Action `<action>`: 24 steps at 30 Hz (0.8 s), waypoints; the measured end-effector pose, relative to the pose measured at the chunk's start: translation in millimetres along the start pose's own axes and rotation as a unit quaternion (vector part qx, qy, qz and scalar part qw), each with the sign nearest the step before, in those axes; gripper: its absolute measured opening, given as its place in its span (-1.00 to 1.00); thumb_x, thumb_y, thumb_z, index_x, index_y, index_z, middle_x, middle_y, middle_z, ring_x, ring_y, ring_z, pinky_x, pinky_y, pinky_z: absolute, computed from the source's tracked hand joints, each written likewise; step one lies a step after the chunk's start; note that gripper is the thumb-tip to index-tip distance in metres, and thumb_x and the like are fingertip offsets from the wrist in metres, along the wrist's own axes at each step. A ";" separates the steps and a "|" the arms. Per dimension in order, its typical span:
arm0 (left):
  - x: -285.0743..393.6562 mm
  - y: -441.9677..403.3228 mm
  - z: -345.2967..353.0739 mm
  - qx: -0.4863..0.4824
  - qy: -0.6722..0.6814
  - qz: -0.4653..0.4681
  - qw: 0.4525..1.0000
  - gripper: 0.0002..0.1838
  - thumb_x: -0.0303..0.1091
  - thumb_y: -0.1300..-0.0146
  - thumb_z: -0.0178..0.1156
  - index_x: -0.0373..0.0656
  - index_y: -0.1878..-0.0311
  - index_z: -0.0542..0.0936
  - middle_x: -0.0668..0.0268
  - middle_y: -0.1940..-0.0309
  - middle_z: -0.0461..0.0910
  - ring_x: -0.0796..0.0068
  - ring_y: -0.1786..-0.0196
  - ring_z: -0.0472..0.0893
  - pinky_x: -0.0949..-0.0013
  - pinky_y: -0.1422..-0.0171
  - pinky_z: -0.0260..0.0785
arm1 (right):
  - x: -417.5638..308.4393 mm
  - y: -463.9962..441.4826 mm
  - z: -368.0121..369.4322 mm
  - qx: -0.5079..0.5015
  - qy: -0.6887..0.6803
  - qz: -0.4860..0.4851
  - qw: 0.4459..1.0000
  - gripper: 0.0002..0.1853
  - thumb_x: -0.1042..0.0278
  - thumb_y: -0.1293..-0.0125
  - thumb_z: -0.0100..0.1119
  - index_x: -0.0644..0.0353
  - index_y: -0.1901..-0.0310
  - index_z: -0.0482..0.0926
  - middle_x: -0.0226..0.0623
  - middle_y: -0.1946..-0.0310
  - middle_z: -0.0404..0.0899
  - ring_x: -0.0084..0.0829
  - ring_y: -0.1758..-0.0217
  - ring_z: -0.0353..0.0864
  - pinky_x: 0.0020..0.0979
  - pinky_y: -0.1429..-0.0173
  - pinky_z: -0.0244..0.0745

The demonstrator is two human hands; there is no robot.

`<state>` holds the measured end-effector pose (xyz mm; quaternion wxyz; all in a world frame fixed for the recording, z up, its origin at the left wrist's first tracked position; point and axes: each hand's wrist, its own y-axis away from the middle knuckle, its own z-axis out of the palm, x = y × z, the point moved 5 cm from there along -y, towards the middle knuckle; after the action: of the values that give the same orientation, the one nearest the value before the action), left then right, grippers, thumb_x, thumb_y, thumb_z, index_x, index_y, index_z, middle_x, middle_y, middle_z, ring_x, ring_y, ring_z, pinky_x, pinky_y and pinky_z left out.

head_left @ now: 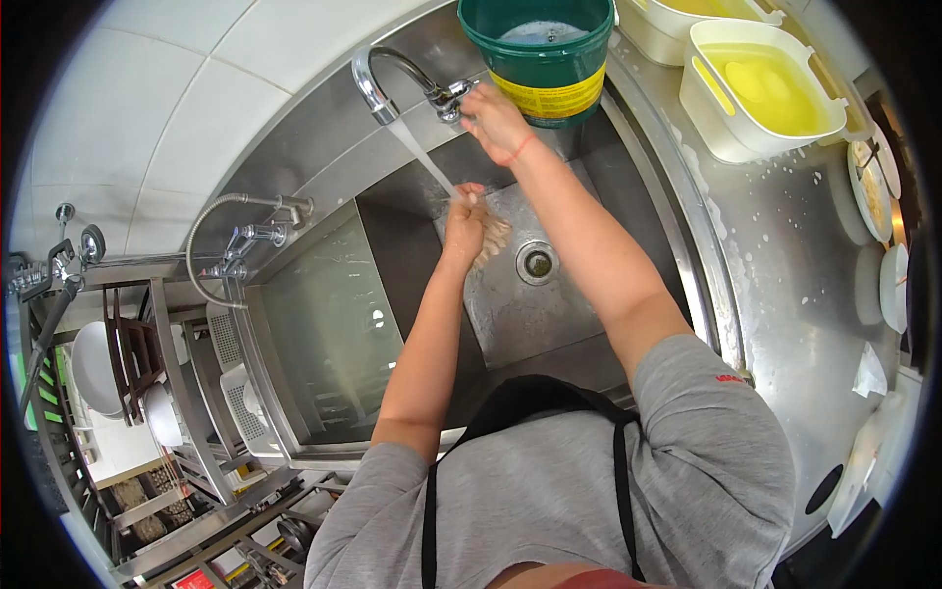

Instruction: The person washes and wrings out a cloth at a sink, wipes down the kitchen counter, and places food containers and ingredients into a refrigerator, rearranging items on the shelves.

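My right hand [494, 123] is up at the chrome tap [392, 61], its fingers closed around the tap handle [451, 102]. Water pours from the spout onto my left hand [465, 228], which is over the right sink basin [535, 304] with its fingers curled. Beneath and beside those fingers shows a pale beige, ridged item [495, 239]; its kind cannot be made out. The basin's drain [537, 263] lies just right of it.
A green bucket [545, 59] with sudsy liquid stands behind the basin. White tubs [765, 88] of yellow liquid are on the wet steel counter [756, 236], with plates [871, 191] along its far edge. At left are a water-filled basin [329, 314], a hose tap [235, 250] and racks.
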<state>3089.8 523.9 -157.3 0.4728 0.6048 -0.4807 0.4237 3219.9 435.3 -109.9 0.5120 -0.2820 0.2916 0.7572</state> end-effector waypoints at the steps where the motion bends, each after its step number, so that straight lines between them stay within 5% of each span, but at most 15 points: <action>1: 2.7 1.4 -0.6 0.003 -0.004 0.005 1.000 -0.83 -0.47 -0.27 -0.06 -0.13 0.08 0.35 0.42 0.34 0.32 0.63 0.26 0.32 0.53 0.15 0.23 | -3.1 -11.5 7.9 -0.005 -0.022 -0.018 1.000 -0.55 0.55 -0.15 -0.02 0.38 -0.10 0.21 -0.25 0.07 0.34 -0.52 0.04 0.34 -0.22 -0.24 0.16; 5: 7.8 5.3 -6.9 0.017 0.010 -0.014 1.000 -0.85 -0.49 -0.28 -0.08 -0.13 0.09 0.37 0.42 0.34 0.34 0.63 0.27 0.34 0.53 0.14 0.23 | -17.2 -27.4 31.0 0.119 -0.042 0.013 0.992 -0.72 0.55 -0.17 -0.03 0.37 0.06 0.33 -0.23 0.16 0.35 -0.44 0.04 0.34 -0.18 -0.12 0.22; 9: 14.9 7.1 -11.2 0.054 0.083 0.053 0.994 -0.86 -0.50 -0.30 -0.10 -0.15 0.09 0.38 0.41 0.36 0.36 0.62 0.26 0.36 0.54 0.12 0.25 | -31.7 -38.4 51.5 0.022 0.061 0.075 0.995 -0.58 0.36 -0.13 0.14 0.33 -0.01 0.33 -0.15 -0.03 0.31 -0.37 -0.03 0.32 -0.22 -0.14 0.22; 12: 25.9 10.7 -18.5 0.104 0.137 0.088 0.981 -0.87 -0.48 -0.32 -0.10 -0.15 0.09 0.38 0.39 0.35 0.37 0.62 0.25 0.37 0.54 0.11 0.26 | -4.8 -26.1 26.5 -0.005 0.179 0.046 0.983 -0.22 -0.13 -0.12 0.09 0.16 -0.28 0.13 -0.12 -0.29 0.11 -0.23 -0.35 0.04 -0.01 -0.33 -0.08; 14: 36.5 15.0 -23.0 0.145 0.203 0.109 0.962 -0.87 -0.46 -0.34 -0.11 -0.15 0.08 0.36 0.37 0.29 0.37 0.60 0.23 0.37 0.51 0.07 0.28 | 24.8 28.1 5.4 -0.103 0.243 0.220 0.939 -0.08 -0.44 -0.09 -0.10 0.06 -0.33 0.03 -0.15 -0.32 0.04 -0.25 -0.41 -0.10 0.12 -0.35 -0.26; 15: 40.6 17.5 -21.6 0.140 0.207 0.114 0.962 -0.87 -0.46 -0.34 -0.11 -0.15 0.08 0.36 0.37 0.29 0.37 0.60 0.23 0.37 0.51 0.07 0.28 | 41.5 53.5 -6.6 -0.165 0.265 0.275 0.909 -0.09 -0.46 -0.09 -0.11 0.04 -0.33 0.05 -0.17 -0.29 0.11 -0.32 -0.37 0.03 0.05 -0.34 -0.13; 16: 42.8 20.2 -21.5 0.158 0.239 0.114 0.951 -0.86 -0.45 -0.34 -0.11 -0.15 0.06 0.35 0.36 0.28 0.36 0.59 0.23 0.37 0.50 0.06 0.28 | 61.5 82.9 -7.1 -0.186 0.102 0.299 0.930 -0.25 -0.32 -0.17 -0.06 0.10 -0.23 0.23 -0.13 -0.15 0.31 -0.26 -0.17 0.35 -0.13 -0.25 0.17; 18: 36.1 26.4 -19.6 0.184 0.265 0.101 0.941 -0.79 -0.40 -0.36 -0.12 -0.16 -0.02 0.31 0.32 0.23 0.37 0.55 0.20 0.38 0.46 0.03 0.30 | 60.5 121.2 -12.4 -0.112 0.015 0.206 0.972 -0.42 -0.12 -0.28 -0.07 0.15 -0.17 0.28 -0.24 -0.05 0.40 -0.42 -0.05 0.45 -0.39 -0.19 0.25; 21: 1.7 35.4 -8.6 0.185 0.248 0.042 0.950 -0.74 -0.32 -0.37 -0.14 -0.15 -0.08 0.27 0.27 0.13 0.39 0.48 0.10 0.42 0.41 -0.05 0.31 | 96.9 128.2 -38.9 -0.086 0.064 0.057 0.993 -0.53 0.11 -0.39 -0.18 0.13 -0.25 0.15 -0.26 -0.16 0.30 -0.48 -0.20 0.31 -0.38 -0.20 0.26; 24: -28.9 51.8 26.6 0.106 0.314 -0.074 0.941 -0.68 -0.29 -0.38 -0.16 -0.15 -0.14 0.22 0.18 -0.05 0.35 0.38 -0.10 0.38 0.34 -0.15 0.28 | 91.5 157.9 -24.3 -0.059 0.099 0.006 0.993 -0.54 0.17 -0.38 -0.19 0.12 -0.26 0.13 -0.18 -0.25 0.17 -0.38 -0.31 0.18 -0.32 -0.29 0.15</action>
<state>3035.3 498.4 -181.9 0.5631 0.5214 -0.2143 0.6043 3045.7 425.2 -168.4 0.4582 -0.3834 0.2970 0.7448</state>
